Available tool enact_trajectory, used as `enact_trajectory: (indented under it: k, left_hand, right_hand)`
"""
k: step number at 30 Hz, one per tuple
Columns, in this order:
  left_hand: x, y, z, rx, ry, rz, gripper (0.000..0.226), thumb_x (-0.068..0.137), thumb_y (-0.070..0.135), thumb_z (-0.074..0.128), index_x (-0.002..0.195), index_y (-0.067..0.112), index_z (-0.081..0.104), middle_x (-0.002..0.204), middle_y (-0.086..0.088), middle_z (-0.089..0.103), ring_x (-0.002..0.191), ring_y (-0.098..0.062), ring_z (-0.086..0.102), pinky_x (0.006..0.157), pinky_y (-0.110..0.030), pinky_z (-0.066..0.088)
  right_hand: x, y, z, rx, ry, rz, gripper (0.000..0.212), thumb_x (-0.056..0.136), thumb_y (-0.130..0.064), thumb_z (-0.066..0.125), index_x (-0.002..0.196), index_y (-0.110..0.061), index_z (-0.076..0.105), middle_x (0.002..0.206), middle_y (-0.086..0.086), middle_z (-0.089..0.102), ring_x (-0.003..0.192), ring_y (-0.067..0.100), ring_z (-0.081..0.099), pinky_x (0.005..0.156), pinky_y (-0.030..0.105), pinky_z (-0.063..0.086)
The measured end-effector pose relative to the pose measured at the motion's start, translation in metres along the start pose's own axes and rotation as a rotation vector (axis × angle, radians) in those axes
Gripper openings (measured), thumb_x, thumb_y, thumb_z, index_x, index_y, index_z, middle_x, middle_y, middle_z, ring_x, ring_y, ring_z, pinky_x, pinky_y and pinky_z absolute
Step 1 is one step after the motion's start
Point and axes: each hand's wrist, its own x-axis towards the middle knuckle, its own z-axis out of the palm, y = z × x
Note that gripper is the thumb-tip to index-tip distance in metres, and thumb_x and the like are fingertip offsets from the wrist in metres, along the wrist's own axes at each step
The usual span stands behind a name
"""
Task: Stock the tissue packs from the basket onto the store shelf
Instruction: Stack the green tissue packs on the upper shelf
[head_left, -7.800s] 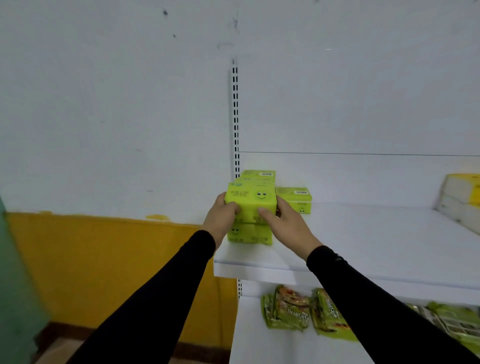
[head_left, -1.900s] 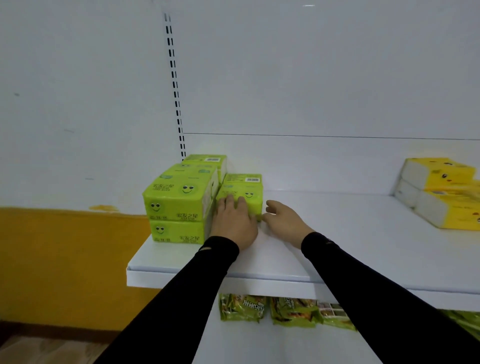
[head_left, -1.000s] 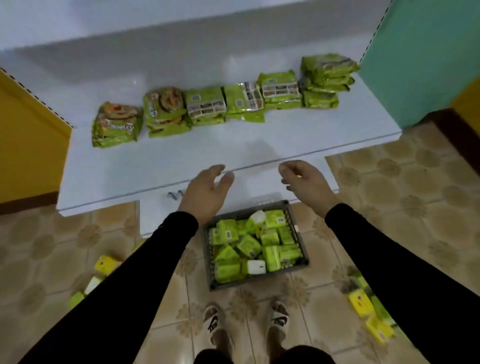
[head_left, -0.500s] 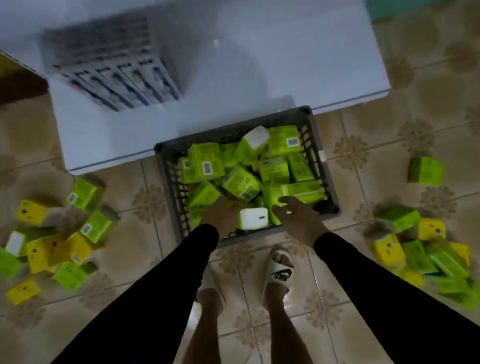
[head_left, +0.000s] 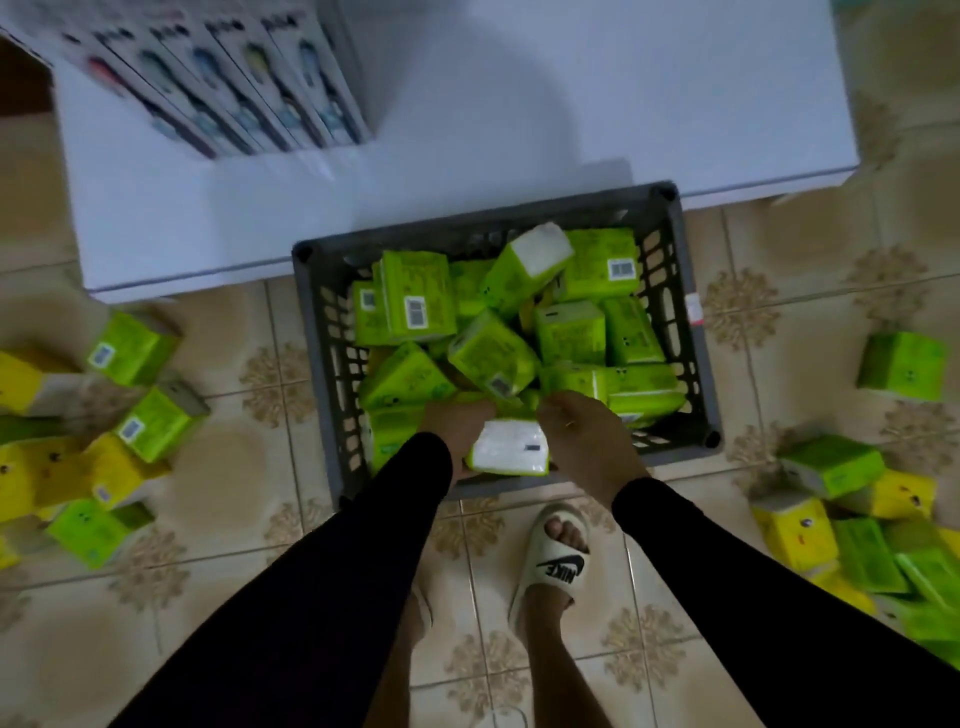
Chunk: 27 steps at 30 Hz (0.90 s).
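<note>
1. The left hand (head_left: 457, 431) was mostly covered by its own black sleeve (head_left: 332, 582); its fingers could not be seen
2. The tissue pack (head_left: 511, 449) showed only its white end between both hands
3. The boxes (head_left: 223, 73) on the shelf (head_left: 571, 104) were blurred and cut off by the top edge; their print was unreadable
4. The barcodes were too small to read

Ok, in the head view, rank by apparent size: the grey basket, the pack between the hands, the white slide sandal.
1. Grey basket, clearly largest.
2 and 3. White slide sandal and the pack between left hand and right hand look similar; the hands partly cover the pack, so I won't rank them.
</note>
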Motion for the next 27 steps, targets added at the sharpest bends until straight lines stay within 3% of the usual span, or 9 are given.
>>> enact_trajectory:
  k: [2, 3, 7, 11, 14, 18, 20, 23, 27]
  left_hand:
    - [-0.037, 0.027, -0.014, 0.100, -0.048, 0.079, 0.056, 0.067, 0.024, 0.076, 0.115, 0.002, 0.057, 0.097, -0.019, 0.067, 0.071, -0.027, 0.068, 0.062, -0.038, 0.058]
    - [-0.062, 0.044, -0.021, 0.152, -0.077, 0.120, 0.060, 0.066, 0.025, 0.078, 0.118, 0.007, 0.055, 0.097, -0.018, 0.067, 0.077, -0.029, 0.067, 0.066, -0.039, 0.057]
    - [-0.163, 0.109, -0.051, 0.378, -0.084, 0.396, 0.042, 0.084, 0.016, 0.072, 0.122, 0.025, 0.056, 0.085, -0.008, 0.063, 0.069, -0.020, 0.058, 0.057, -0.023, 0.046]
    - [-0.281, 0.165, -0.083, 0.532, -0.196, 0.630, 0.048, 0.084, 0.014, 0.073, 0.123, 0.037, 0.060, 0.119, -0.003, 0.059, 0.100, -0.027, 0.065, 0.090, -0.041, 0.054]
    - [-0.375, 0.197, -0.107, 0.600, -0.221, 0.809, 0.045, 0.081, 0.012, 0.074, 0.109, 0.046, 0.064, 0.124, -0.001, 0.058, 0.099, -0.018, 0.065, 0.086, -0.033, 0.054]
    - [-0.491, 0.221, -0.145, 0.528, -0.171, 0.961, 0.035, 0.089, 0.005, 0.064, 0.114, 0.029, 0.063, 0.122, 0.001, 0.061, 0.090, -0.008, 0.065, 0.071, -0.018, 0.050]
    - [-0.544, 0.227, -0.164, 0.423, -0.114, 1.039, 0.031, 0.089, 0.005, 0.064, 0.111, 0.027, 0.064, 0.123, 0.002, 0.061, 0.097, -0.012, 0.065, 0.077, -0.023, 0.053]
    - [-0.620, 0.237, -0.192, 0.249, -0.015, 1.156, 0.026, 0.088, 0.005, 0.066, 0.109, 0.020, 0.064, 0.113, -0.005, 0.066, 0.089, -0.014, 0.066, 0.073, -0.024, 0.054]
    - [-0.704, 0.241, -0.229, 0.017, 0.179, 1.304, 0.037, 0.078, 0.034, 0.075, 0.111, 0.023, 0.064, 0.116, -0.013, 0.067, 0.096, -0.027, 0.067, 0.088, -0.044, 0.055]
  right_hand:
    - [-0.016, -0.025, -0.025, 0.014, 0.055, -0.028, 0.029, 0.100, -0.027, 0.052, 0.116, -0.007, 0.066, 0.108, 0.016, 0.068, 0.104, 0.033, 0.061, 0.080, 0.034, 0.043]
    - [-0.025, -0.038, -0.038, 0.024, 0.075, -0.054, 0.030, 0.100, -0.030, 0.052, 0.115, -0.008, 0.066, 0.106, 0.016, 0.068, 0.100, 0.033, 0.061, 0.074, 0.034, 0.041]
    - [-0.073, -0.110, -0.095, 0.115, 0.131, -0.196, 0.045, 0.097, -0.042, 0.056, 0.129, -0.010, 0.058, 0.120, 0.015, 0.063, 0.101, 0.028, 0.061, 0.079, 0.036, 0.044]
    - [-0.136, -0.193, -0.155, 0.239, 0.126, -0.350, 0.041, 0.096, -0.045, 0.057, 0.126, -0.018, 0.060, 0.119, 0.003, 0.066, 0.108, 0.017, 0.063, 0.094, 0.036, 0.048]
    - [-0.194, -0.254, -0.199, 0.397, 0.012, -0.426, 0.028, 0.096, -0.046, 0.057, 0.114, -0.029, 0.067, 0.110, -0.006, 0.073, 0.100, 0.010, 0.068, 0.094, 0.039, 0.053]
    - [-0.277, -0.326, -0.247, 0.486, -0.112, -0.573, 0.019, 0.097, -0.031, 0.059, 0.110, -0.026, 0.071, 0.110, -0.002, 0.074, 0.102, 0.015, 0.070, 0.096, 0.042, 0.054]
    - [-0.316, -0.361, -0.266, 0.512, -0.180, -0.634, 0.017, 0.098, -0.022, 0.057, 0.110, -0.026, 0.068, 0.108, -0.003, 0.075, 0.093, 0.012, 0.071, 0.088, 0.034, 0.057]
    - [-0.370, -0.419, -0.290, 0.538, -0.216, -0.750, 0.022, 0.095, -0.015, 0.059, 0.109, -0.030, 0.066, 0.096, -0.010, 0.075, 0.085, 0.007, 0.071, 0.074, 0.028, 0.058]
    - [-0.435, -0.495, -0.303, 0.573, -0.208, -0.866, 0.018, 0.093, -0.022, 0.064, 0.111, -0.023, 0.066, 0.096, -0.002, 0.072, 0.076, 0.013, 0.069, 0.063, 0.030, 0.055]
